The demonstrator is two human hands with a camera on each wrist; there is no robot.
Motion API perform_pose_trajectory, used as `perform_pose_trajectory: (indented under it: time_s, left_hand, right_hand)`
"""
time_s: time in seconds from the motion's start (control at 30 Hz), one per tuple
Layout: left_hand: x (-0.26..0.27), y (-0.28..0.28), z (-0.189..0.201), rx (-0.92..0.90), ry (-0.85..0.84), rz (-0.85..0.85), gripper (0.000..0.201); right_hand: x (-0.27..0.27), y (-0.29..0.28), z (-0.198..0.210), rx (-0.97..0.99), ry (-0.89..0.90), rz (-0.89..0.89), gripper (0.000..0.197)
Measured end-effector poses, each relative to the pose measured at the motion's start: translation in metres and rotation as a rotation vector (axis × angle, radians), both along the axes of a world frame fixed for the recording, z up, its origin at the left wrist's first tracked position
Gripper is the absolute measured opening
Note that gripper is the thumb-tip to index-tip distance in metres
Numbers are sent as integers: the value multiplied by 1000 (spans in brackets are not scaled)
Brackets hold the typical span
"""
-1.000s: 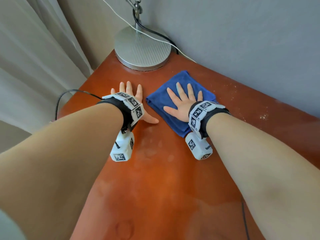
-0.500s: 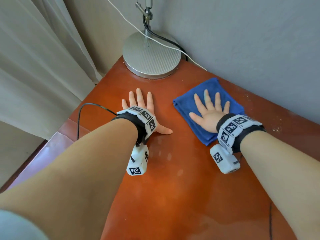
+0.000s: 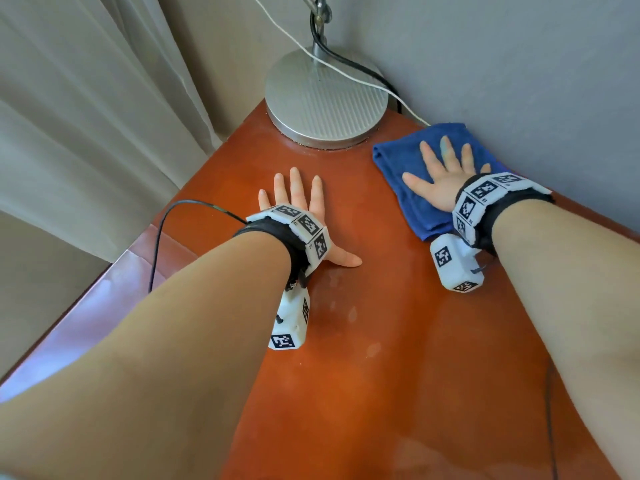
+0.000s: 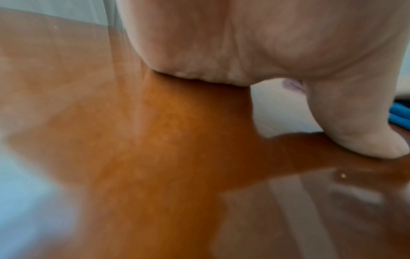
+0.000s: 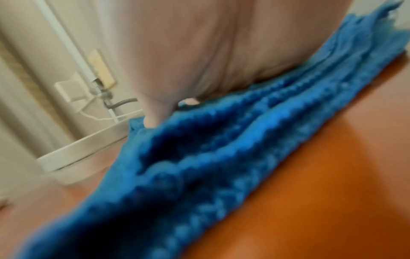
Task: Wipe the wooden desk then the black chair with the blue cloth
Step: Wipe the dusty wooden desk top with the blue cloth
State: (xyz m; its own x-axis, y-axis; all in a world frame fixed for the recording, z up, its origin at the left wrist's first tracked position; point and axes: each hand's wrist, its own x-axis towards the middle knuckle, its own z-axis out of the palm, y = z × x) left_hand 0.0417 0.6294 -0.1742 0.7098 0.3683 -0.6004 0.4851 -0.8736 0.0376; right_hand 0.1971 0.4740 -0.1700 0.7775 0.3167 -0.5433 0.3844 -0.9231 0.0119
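Pressing flat with fingers spread, the right hand (image 3: 446, 181) pins the blue cloth (image 3: 408, 168) at upper right, against the wall beside the lamp base (image 3: 325, 98); the left hand (image 3: 298, 206), fingers spread, rests on bare bench (image 3: 381, 375) mid-frame.

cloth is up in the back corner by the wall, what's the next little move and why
Probably drag the folded blue cloth back toward the body along the reddish wooden desk. The right hand presses it flat, fingers straight, hard against the grey wall beside the round metal lamp base, so no room lies ahead. Pale smudges show on the near surface. The left hand rests flat, bracing.
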Motion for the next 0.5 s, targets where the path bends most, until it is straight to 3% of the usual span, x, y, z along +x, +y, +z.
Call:
perform_pose_trajectory:
  time_s: [0.17, 0.33, 0.5]
  left_hand:
    - [0, 2, 2, 2, -5, -7, 144]
    - [0, -5, 13, 34, 25, -8, 144]
    - [14, -39, 21, 16, -13, -168, 128]
  right_hand:
    - [-24, -51, 3, -47, -10, -124, 72]
    - [-70, -39, 0, -43, 26, 44, 71]
    - [-43, -43, 2, 17, 51, 126, 70]
